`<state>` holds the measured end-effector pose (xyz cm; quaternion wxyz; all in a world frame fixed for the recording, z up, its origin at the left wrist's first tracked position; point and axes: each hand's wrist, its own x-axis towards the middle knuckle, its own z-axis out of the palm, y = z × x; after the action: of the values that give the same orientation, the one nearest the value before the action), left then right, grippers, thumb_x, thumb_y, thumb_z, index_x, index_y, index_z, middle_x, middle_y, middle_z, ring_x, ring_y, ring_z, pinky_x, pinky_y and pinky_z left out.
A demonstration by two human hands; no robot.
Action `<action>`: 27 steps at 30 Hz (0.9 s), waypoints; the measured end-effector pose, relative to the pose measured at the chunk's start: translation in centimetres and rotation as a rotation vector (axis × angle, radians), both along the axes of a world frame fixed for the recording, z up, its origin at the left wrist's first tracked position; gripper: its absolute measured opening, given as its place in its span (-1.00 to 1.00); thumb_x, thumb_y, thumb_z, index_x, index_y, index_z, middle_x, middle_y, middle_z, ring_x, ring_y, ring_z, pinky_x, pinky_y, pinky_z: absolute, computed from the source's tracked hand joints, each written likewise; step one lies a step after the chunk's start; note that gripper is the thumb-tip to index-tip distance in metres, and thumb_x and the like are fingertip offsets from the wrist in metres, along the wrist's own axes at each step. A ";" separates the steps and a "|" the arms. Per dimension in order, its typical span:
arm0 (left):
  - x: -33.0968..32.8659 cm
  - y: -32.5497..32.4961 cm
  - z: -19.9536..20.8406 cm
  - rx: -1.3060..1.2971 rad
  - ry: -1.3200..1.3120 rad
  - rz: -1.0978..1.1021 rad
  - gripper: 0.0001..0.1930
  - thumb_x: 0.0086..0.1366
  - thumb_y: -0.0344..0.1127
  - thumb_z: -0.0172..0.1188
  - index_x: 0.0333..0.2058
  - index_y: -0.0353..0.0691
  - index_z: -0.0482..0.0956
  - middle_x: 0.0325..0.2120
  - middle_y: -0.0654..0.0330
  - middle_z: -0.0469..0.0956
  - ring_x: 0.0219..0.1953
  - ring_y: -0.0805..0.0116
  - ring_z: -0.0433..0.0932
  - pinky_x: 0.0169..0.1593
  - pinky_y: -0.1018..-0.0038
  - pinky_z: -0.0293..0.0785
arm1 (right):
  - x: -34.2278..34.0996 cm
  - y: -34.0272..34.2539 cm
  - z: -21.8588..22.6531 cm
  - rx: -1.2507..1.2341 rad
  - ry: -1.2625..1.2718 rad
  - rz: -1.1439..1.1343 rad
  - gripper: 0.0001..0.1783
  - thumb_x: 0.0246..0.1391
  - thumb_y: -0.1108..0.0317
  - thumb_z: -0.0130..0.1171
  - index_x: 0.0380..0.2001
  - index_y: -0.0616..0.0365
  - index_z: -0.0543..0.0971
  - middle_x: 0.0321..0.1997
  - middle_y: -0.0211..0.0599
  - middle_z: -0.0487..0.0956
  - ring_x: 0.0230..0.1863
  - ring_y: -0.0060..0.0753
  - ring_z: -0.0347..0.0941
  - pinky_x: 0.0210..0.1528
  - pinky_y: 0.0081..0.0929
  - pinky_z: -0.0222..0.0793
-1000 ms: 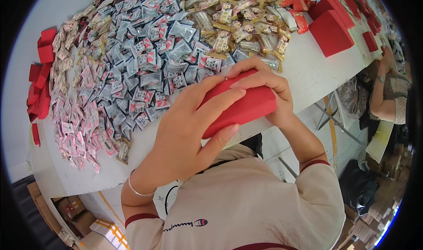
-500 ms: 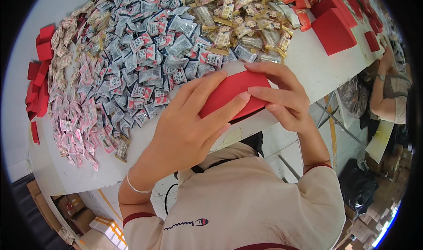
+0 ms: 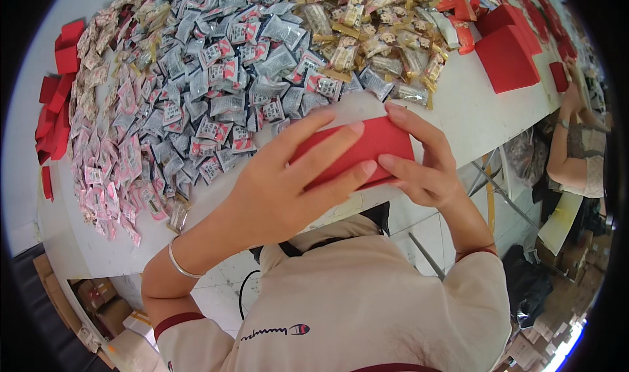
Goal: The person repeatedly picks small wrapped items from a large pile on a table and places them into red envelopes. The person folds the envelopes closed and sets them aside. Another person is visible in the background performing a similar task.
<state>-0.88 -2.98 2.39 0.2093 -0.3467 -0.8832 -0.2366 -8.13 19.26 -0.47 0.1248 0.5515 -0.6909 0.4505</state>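
Both my hands hold a red cardboard box (image 3: 383, 139) over the table's near edge. My left hand (image 3: 265, 185) lies across its left part, fingers spread over the upper face. At the right end, my right hand (image 3: 432, 169) grips the box, with fingertips on its face and far corner. The underside of the box is hidden. Just beyond the hands lies a broad heap of small silver-and-blue wrapped packets (image 3: 229, 106). Gold-wrapped packets (image 3: 350, 51) are heaped behind it to the right, and pink ones (image 3: 111, 182) to the left.
Red boxes (image 3: 508, 60) stand on the white table (image 3: 468, 126) at the far right. More red box pieces (image 3: 52, 133) lie along the left edge. Another person's arm (image 3: 567, 152) shows at the right. Cardboard cartons (image 3: 108, 300) sit under the table at lower left.
My left hand has shifted slightly left on the red box, its fingers more spread. The box has tilted, showing more of its long face. The view has shifted slightly.
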 end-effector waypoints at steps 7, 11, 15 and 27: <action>0.1 -0.7 1.6 0.161 -0.247 -0.022 -0.59 -0.01 -0.06 0.20 -0.16 -0.05 0.54 0.03 0.02 0.26 0.07 -0.03 0.22 0.14 0.03 0.07 | 0.6 1.1 1.2 -0.018 -0.298 0.032 -0.65 -0.14 0.31 0.22 -0.20 0.15 0.55 0.01 0.13 0.29 0.02 0.07 0.28 0.05 -0.16 0.21; 1.3 -3.2 3.5 0.580 -0.129 -0.054 -0.47 0.10 0.21 0.02 -0.11 -0.05 0.39 0.01 -0.06 0.25 0.02 -0.08 0.26 0.08 -0.04 0.10 | -0.9 7.3 1.6 -0.459 -0.191 -0.683 -0.51 -0.01 0.13 0.11 -0.12 0.33 0.44 -0.02 0.04 0.36 0.03 -0.14 0.27 0.02 -0.35 0.20; 2.9 -4.6 7.1 1.004 -0.350 -0.528 -0.58 0.16 0.18 -0.03 -0.32 -0.06 0.47 -0.27 0.14 0.48 -0.20 0.09 0.44 -0.10 0.06 0.33 | -5.4 9.5 0.9 -0.263 -0.047 -1.075 -0.58 -0.06 0.39 0.19 -0.07 0.21 0.44 -0.08 -0.18 0.43 -0.03 -0.33 0.30 0.03 -0.47 0.19; 9.4 -6.7 15.1 1.197 0.084 -0.654 -0.58 0.28 -0.16 -0.12 -0.75 -0.13 0.41 -0.57 0.35 0.51 -0.48 0.47 0.39 -0.39 0.58 0.36 | -8.4 10.0 0.8 0.058 0.569 -1.197 -0.58 0.03 0.33 0.12 -0.01 0.18 0.38 0.08 -0.04 0.30 0.10 -0.08 0.20 0.02 -0.21 0.20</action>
<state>8.50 -9.72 17.53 0.3168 -0.4294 -0.4411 -0.7216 -16.52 29.31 0.38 0.5161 0.1732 -0.8300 0.1214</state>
